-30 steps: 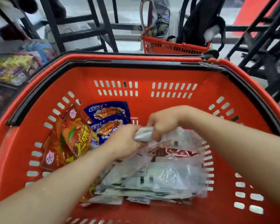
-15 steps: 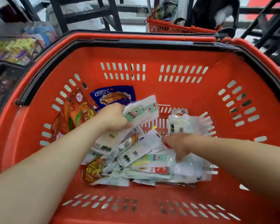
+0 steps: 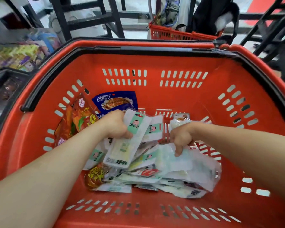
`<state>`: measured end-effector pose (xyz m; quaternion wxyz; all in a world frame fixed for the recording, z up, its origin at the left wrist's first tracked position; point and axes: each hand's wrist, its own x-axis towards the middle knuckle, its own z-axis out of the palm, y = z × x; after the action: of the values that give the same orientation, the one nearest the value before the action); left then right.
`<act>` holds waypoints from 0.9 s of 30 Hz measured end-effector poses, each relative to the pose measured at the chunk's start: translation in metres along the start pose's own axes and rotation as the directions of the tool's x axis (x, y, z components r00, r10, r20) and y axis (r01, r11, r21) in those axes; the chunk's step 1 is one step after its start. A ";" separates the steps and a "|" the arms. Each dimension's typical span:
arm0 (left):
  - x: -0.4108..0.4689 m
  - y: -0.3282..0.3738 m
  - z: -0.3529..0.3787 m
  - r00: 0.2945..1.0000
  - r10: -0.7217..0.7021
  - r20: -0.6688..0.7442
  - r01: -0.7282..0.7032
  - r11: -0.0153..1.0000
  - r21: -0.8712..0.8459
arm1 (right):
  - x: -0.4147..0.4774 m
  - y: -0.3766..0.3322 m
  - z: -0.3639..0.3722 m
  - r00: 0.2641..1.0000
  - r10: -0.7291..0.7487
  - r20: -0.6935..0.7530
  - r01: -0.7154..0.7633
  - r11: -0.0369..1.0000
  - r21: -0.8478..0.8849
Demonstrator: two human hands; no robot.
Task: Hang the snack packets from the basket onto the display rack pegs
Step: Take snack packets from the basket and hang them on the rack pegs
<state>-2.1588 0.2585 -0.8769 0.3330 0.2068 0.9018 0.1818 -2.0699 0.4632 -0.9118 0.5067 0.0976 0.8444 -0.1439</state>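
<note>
Left hand [image 3: 117, 125] grips white packet [image 3: 122, 150], long axis slanting down-left; right hand [image 3: 181, 137] pinches pale packet [image 3: 179, 160] in basket [image 3: 155, 99].

A second red basket [image 3: 179, 34] stood beyond, a black bag [image 3: 211, 15] above its rim. Blurred colourful packaged goods [image 3: 18, 55] lay far left.

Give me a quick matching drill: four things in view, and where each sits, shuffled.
1 blue foil snack packet
2 white green-labelled plastic packet
3 orange-red foil packets
4 second red plastic basket

A against the large red plastic basket's left wall
B in the left hand
C beyond the large basket
D in the large basket's far-left corner

Pairs: 1-D, 2-B, 3-A, 4-C
</note>
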 end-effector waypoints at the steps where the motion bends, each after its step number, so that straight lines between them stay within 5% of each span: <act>1: 0.000 -0.001 -0.001 1.000 0.001 -0.003 -0.001 1.000 -0.014 | -0.004 0.002 -0.006 1.000 -0.018 -0.012 0.019 0.999 0.050; 4: -0.002 -0.002 -0.008 1.000 -0.003 -0.010 0.002 0.995 -0.101 | -0.010 0.009 -0.021 0.999 -0.045 -0.030 0.052 0.925 0.376; 9: -0.008 -0.002 -0.019 0.998 0.037 0.042 -0.023 0.954 -0.298 | -0.025 0.011 -0.037 0.983 -0.148 -0.107 0.182 0.766 0.616; 12: -0.009 -0.005 -0.028 0.991 0.124 0.048 -0.093 0.904 -0.418 | -0.034 0.014 -0.052 0.966 -0.202 -0.161 0.244 0.515 0.822; 16: -0.015 -0.005 -0.039 0.949 0.313 -0.044 -0.280 0.766 -0.578 | -0.055 0.018 -0.066 0.963 -0.159 -0.219 0.225 0.019 0.974; 19: -0.007 0.015 -0.035 0.934 0.330 -0.138 -0.349 0.754 -0.557 | -0.069 0.007 -0.066 0.956 -0.151 -0.253 0.229 -0.158 0.961; 23: -0.014 0.035 -0.014 0.877 0.419 -0.234 -0.480 0.766 -0.427 | -0.066 -0.008 -0.066 0.928 -0.142 -0.344 0.293 -0.294 0.910; 27: -0.025 0.037 -0.020 0.858 0.415 -0.301 -0.511 0.740 -0.437 | -0.069 -0.005 -0.065 0.933 -0.107 -0.345 0.315 -0.225 0.922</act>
<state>-2.1458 0.2732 -0.8324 0.2343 0.3136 0.7687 0.5058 -2.0929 0.4798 -0.8213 0.1569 0.3133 0.4639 -0.8136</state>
